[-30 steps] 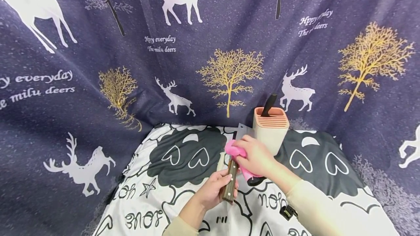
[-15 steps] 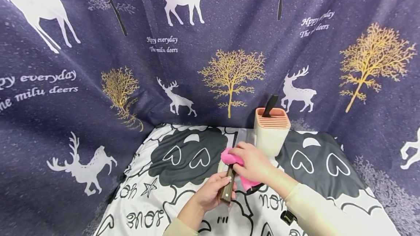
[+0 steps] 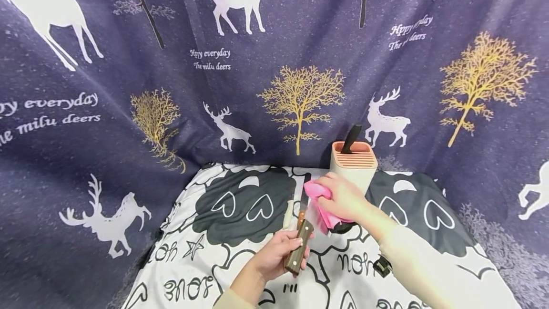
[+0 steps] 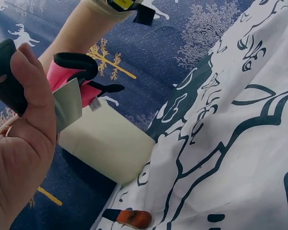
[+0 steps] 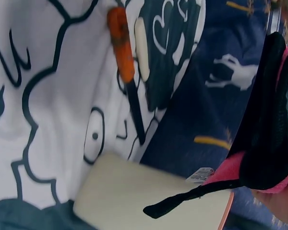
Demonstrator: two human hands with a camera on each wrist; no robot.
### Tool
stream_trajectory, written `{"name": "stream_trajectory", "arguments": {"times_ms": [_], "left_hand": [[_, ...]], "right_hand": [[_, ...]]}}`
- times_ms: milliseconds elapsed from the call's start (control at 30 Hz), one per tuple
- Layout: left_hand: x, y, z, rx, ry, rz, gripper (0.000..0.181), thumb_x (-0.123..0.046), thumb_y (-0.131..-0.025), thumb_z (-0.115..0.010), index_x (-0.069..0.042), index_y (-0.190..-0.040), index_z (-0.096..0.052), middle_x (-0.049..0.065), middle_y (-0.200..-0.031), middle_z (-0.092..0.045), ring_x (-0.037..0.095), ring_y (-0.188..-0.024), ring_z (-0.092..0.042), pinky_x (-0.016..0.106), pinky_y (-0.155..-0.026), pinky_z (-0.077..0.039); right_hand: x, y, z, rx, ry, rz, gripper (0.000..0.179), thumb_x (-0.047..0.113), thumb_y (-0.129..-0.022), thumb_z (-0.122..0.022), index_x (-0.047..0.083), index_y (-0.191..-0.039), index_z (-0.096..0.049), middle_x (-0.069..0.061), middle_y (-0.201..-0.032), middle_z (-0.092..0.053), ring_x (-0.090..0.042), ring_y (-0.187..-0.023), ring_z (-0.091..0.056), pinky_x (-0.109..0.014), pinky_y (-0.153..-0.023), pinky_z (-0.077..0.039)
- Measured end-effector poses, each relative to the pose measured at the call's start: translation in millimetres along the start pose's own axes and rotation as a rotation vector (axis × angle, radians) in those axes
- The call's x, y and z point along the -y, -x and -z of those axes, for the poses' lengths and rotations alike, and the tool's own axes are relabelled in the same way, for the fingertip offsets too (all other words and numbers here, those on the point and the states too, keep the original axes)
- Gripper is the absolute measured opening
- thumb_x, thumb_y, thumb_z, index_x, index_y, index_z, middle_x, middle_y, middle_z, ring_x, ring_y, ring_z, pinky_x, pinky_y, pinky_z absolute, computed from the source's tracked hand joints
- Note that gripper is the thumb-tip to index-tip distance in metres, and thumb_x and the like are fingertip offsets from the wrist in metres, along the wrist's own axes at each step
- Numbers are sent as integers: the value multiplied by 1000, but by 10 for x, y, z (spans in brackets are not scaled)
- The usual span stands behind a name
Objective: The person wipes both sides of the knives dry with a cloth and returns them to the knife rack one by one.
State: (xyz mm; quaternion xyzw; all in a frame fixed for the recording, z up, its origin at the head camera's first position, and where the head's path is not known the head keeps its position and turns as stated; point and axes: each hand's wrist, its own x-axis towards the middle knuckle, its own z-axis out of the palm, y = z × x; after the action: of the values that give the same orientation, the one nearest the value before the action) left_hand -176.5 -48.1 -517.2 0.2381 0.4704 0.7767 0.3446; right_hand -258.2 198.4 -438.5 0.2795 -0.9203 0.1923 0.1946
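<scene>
My left hand (image 3: 280, 254) grips the dark wooden, riveted handle (image 3: 299, 248) of a knife, raised over the bedding. Part of its broad blade (image 4: 69, 105) shows in the left wrist view; elsewhere the cloth and my right hand mostly hide it. My right hand (image 3: 343, 199) holds a bunched pink cloth (image 3: 317, 190) with a black edge against the blade. From the cloth hangs a black strap (image 5: 182, 199). Beyond the left hand lie an orange-handled knife (image 5: 121, 45) with a dark blade and a slim cream-handled one (image 3: 288, 214) on the bedding.
A cream knife block (image 3: 351, 178) with a slotted pink-orange top stands behind my right hand, and a black-handled knife (image 3: 351, 138) sticks up from it. Black-and-white patterned bedding (image 3: 188, 285) lies under everything. A dark blue deer-print curtain (image 3: 274, 42) hangs behind.
The cloth in my right hand first slid down toward the knife handle, then moved back up and right. My left hand has tilted the handle slightly and lowered it a little.
</scene>
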Motion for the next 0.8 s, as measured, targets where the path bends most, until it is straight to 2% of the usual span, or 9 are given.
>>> {"name": "stream_trajectory", "arguments": {"times_ms": [200,333,500,600,733,800], "left_hand": [[-12,-4,-44,41,-27,8,53,-13,-107,-43,20,-146,-31,-2,-92,-63,6,-70,-67,20,-70,-59],[-11,-19,-81,66,-11,14,51,-12,-106,-44,19,-146,-35,-3,-92,-65,5,-71,-68,19,-69,-60],[27,-60,-117,90,25,21,49,-13,-107,-45,18,-144,-38,-2,-91,-67,5,-70,-69,19,-67,-60],[35,-92,-129,63,15,31,51,-14,-107,-47,17,-145,-38,-1,-91,-67,6,-70,-68,20,-69,-60],[18,-107,-121,5,-18,30,53,-15,-107,-47,18,-147,-35,-1,-91,-65,5,-70,-67,21,-69,-60],[6,-102,-109,-22,-21,26,55,-17,-108,-46,19,-147,-33,-2,-90,-63,5,-69,-67,20,-69,-60]], "right_hand": [[-263,-15,64,-33,11,-76,45,25,-79,-74,20,-124,-71,-3,-103,-68,-21,-83,-61,-42,-71,-53],[-410,14,130,-16,31,-122,45,22,-81,-72,18,-125,-69,-6,-105,-67,-24,-84,-63,-46,-74,-54],[-561,17,254,46,88,-72,39,13,-78,-74,16,-117,-71,-9,-107,-68,-28,-88,-66,-50,-78,-56],[-626,-23,358,85,159,-63,34,12,-79,-75,16,-112,-71,-11,-106,-66,-33,-90,-67,-54,-78,-56],[-691,-88,483,143,241,-117,27,18,-86,-76,17,-112,-69,-13,-119,-68,-39,-103,-69,-61,-80,-56],[-697,-104,516,147,255,-139,27,19,-87,-75,17,-113,-69,-14,-125,-68,-39,-111,-68,-64,-81,-56]]}}
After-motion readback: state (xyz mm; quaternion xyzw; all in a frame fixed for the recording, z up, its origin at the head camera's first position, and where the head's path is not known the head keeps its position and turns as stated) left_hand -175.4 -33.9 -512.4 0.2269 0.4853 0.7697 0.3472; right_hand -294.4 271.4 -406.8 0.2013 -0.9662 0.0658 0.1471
